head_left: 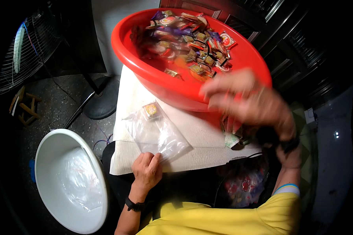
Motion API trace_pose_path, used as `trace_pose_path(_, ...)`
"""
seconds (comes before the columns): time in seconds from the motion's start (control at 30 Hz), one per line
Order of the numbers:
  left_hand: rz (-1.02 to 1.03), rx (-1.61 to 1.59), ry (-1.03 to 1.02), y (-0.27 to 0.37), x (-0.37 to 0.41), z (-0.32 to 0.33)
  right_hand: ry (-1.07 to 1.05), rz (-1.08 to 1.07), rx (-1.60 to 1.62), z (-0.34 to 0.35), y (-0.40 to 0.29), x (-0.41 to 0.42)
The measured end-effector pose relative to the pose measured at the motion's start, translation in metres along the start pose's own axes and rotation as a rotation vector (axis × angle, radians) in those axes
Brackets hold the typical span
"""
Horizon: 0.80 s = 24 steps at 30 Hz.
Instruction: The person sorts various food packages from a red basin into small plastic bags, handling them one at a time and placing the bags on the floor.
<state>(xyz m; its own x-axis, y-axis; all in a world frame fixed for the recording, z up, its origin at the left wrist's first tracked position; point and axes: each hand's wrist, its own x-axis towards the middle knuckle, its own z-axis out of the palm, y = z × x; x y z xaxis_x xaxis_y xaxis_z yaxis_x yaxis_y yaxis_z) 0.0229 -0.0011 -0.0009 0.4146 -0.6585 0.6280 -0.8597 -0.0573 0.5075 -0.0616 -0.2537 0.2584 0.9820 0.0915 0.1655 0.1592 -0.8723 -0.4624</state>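
Note:
My left hand (148, 169) pinches the edge of a clear plastic bag (161, 136) lying on the white-covered table (200, 158). One small wrapped square item (150, 110) with a yellow and white face shows at the bag's far end. My right hand (241, 95), blurred by motion, is raised over the near right rim of a large red plastic basin (167, 91); whether it holds anything cannot be told. Many small wrapped pieces (204, 53), in clear, purple, red and gold packaging, lie heaped in the basin.
A white basin (41, 176) with clear plastic bags (79, 176) stands at the lower left. Behind it are a fan (26, 50), its round base (101, 100) and a small wooden stool (29, 108). A crumpled cloth (232, 136) lies near my right forearm; filled packs (247, 185) are below the table.

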Motion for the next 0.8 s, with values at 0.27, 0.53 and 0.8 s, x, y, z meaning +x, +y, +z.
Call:
trace_pose_path(0.27, 0.066, 0.094, 0.021, -0.004, 0.000, 0.012, -0.167, 0.554, -0.104, -0.069, 0.178, 0.105)
trace_pose_path(0.53, 0.077, 0.131, 0.025, -0.010, -0.008, 0.012, -0.399, 0.787, -0.288, 0.022, 0.321, 0.096)
trace_pose_path(0.8, 0.087, 0.187, 0.039, -0.009, -0.005, 0.012, 0.061, 0.672, -0.497, 0.078, 0.307, 0.065)
